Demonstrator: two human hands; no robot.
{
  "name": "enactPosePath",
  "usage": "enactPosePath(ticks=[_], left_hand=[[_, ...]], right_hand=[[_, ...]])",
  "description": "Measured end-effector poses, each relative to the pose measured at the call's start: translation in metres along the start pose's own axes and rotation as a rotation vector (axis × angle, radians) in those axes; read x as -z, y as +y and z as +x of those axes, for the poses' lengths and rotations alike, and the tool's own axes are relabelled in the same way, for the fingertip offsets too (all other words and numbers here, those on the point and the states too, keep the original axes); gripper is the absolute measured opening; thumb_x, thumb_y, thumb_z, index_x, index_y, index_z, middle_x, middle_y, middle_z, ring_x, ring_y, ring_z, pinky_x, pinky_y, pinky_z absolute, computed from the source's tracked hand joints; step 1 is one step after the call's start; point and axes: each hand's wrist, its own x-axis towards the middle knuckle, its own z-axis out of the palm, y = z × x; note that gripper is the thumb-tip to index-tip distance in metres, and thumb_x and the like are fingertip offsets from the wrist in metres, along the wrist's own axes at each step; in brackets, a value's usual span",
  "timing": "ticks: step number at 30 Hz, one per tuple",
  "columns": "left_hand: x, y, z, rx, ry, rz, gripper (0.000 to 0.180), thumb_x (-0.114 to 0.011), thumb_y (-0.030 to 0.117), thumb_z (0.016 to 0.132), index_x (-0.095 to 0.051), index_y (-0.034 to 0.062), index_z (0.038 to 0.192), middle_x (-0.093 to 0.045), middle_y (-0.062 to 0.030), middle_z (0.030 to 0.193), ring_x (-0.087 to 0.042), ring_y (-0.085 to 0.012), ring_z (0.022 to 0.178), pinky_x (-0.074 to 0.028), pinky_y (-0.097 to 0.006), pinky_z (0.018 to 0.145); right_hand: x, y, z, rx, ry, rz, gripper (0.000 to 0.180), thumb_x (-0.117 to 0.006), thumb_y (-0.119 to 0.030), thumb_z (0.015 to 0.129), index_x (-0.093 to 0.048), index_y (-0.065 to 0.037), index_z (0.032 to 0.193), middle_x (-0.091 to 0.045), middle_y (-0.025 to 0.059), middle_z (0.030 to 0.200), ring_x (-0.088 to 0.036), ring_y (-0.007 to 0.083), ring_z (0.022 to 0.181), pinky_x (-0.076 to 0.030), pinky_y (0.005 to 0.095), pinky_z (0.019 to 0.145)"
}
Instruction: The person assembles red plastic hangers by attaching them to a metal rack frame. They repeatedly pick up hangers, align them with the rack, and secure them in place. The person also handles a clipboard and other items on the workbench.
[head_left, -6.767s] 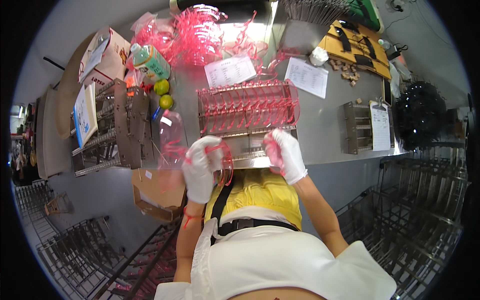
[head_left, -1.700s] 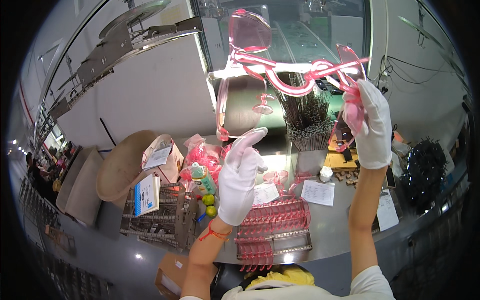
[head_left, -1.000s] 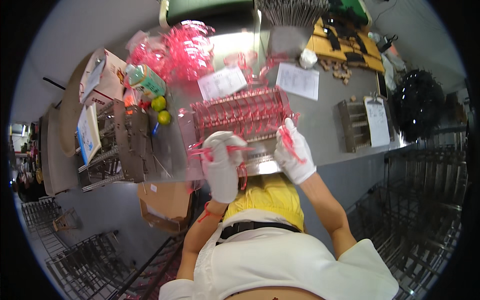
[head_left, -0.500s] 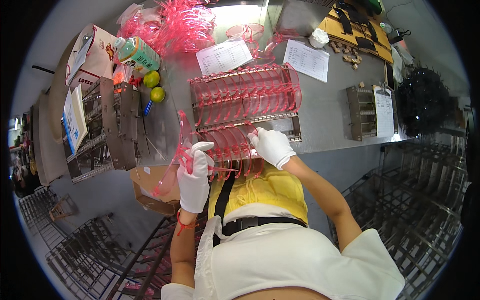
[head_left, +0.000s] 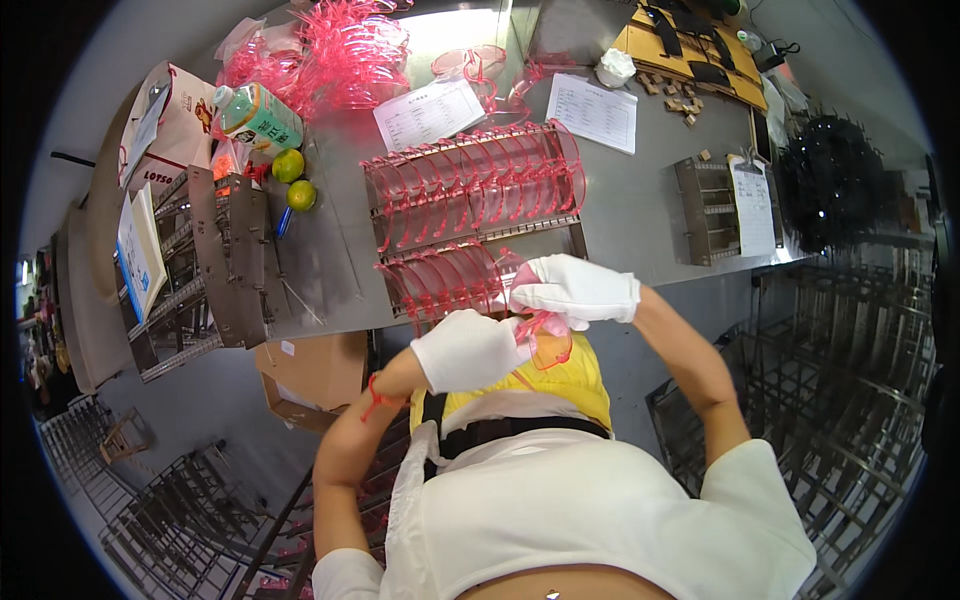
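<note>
Holding pink glasses (head_left: pixel 545 340) between both gloved hands, just off the table's (head_left: pixel 640 215) near edge — right hand (head_left: pixel 578 290) fingers closed on them, left hand (head_left: pixel 468 350) pinching too. Likely inspection step; next needs an empty rack (head_left: pixel 470 215) slot.

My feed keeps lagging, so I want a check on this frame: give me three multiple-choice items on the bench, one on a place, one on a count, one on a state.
1. Where do the two green fruits lie?
A. on the table, left of the rack
B. in the cardboard box
C. on the clipboard

2. How many gloved hands hold the pink glasses?
A. none
B. one
C. two

3. How full is the rack?
A. bare
B. filled with pink glasses
C. tipped over

Answers:
1 A, they sit by the bottle.
2 C, left hand and right hand both grip them.
3 B, upright, glasses in rows.
</note>
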Motion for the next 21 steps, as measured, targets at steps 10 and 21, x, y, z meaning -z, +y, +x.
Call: enactPosePath(ticks=[10,21], left_hand=[[0.07,0.005,-0.062,0.993,0.67,-0.845,0.036,-0.054,0.011,0.095,-0.052,0.0004,0.13,-0.053,0.0013,0.076,-0.052,-0.0057,0.068,-0.046,-0.023,0.061],[0.249,0.018,-0.236,0.723,1.276,2.089,0.021,-0.052,0.019,0.097,-0.06,-0.0003,0.1,-0.063,-0.0084,0.084,-0.058,-0.0222,0.075,-0.048,-0.031,0.071]], right_hand=[[0.014,0.077,0.059,0.173,0.635,-0.69,0.026,-0.052,-0.031,0.097,-0.057,-0.006,0.102,-0.065,0.0182,0.072,-0.066,0.034,0.067,-0.05,0.0463,0.063],[-0.015,0.082,0.097,0.107,0.852,-1.06,0.027,-0.046,-0.033,0.097,-0.055,-0.008,0.101,-0.064,0.0189,0.063,-0.064,0.0386,0.056,-0.051,0.0507,0.052]])
